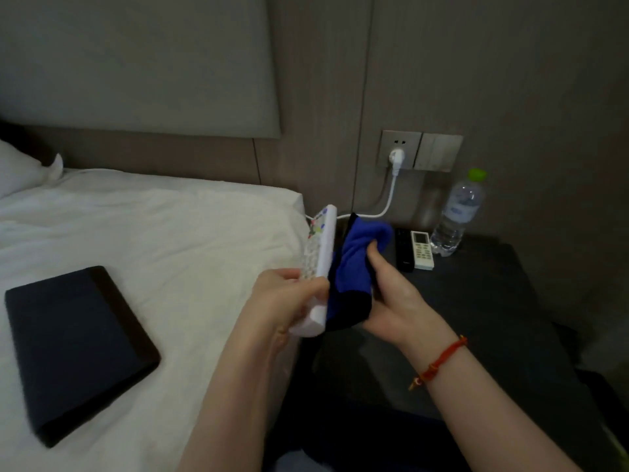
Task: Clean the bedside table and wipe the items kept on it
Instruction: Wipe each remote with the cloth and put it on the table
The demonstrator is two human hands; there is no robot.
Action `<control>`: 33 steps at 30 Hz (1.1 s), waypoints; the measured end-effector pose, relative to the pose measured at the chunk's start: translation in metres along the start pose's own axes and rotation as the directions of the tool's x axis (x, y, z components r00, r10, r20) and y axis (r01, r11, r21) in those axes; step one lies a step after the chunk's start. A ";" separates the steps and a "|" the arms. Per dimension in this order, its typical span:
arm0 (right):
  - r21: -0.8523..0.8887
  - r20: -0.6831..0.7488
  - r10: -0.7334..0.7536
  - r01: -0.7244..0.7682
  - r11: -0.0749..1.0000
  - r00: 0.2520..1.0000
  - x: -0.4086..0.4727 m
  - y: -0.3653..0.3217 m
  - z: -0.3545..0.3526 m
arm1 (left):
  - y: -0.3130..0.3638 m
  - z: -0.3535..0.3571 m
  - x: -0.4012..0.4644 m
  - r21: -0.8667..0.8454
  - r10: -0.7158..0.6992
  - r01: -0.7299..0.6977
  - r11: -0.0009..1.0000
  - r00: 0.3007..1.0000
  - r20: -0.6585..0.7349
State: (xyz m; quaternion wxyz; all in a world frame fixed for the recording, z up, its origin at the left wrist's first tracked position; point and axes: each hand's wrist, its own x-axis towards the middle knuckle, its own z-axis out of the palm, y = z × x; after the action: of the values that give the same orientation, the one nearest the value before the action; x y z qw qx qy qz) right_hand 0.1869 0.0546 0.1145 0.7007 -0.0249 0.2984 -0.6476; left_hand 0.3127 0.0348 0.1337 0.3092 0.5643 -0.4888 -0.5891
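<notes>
My left hand (289, 298) grips the lower end of a long white remote (321, 253) with coloured buttons, held upright over the gap between bed and table. A blue cloth (357, 264) is bunched in my right hand (394, 294) and pressed against the remote's right side. On the dark bedside table (476, 301), towards its back, lie a black remote (404, 249) and a small white remote (422, 249) side by side. A clear water bottle (456, 216) with a green cap stands just right of them.
A dark tablet or folder (78, 349) lies on the white bed (170, 226) at left. A white plug and cable (394, 178) run from the wall socket (400, 148) down behind the table. A pillow (17, 168) shows at far left.
</notes>
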 end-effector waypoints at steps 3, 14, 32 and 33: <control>-0.105 0.080 0.039 -0.031 0.994 0.996 -0.014 -0.010 -0.009 | -0.005 0.031 -0.006 0.047 0.100 -0.103 0.994 0.993 0.058; -0.401 -0.190 -0.402 0.303 0.865 0.896 -0.051 -0.049 -0.057 | -0.025 0.073 -0.013 -0.163 0.046 0.045 0.986 0.854 0.517; -0.794 0.594 -0.615 0.257 -0.550 0.518 -0.044 -0.094 -0.037 | -0.030 0.086 -0.014 -0.309 0.225 -0.069 0.949 0.833 0.506; -0.828 0.556 -0.665 0.256 -0.499 0.499 -0.042 -0.102 -0.033 | -0.029 0.086 -0.016 -0.310 0.222 -0.060 0.949 0.826 0.518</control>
State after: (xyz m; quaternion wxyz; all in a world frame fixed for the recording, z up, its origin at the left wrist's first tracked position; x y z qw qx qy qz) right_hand 0.0814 0.0889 0.1473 -0.0351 -0.5682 0.6973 -0.4356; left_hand 0.2379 0.0788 0.1025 0.2766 0.2849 -0.5088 -0.7638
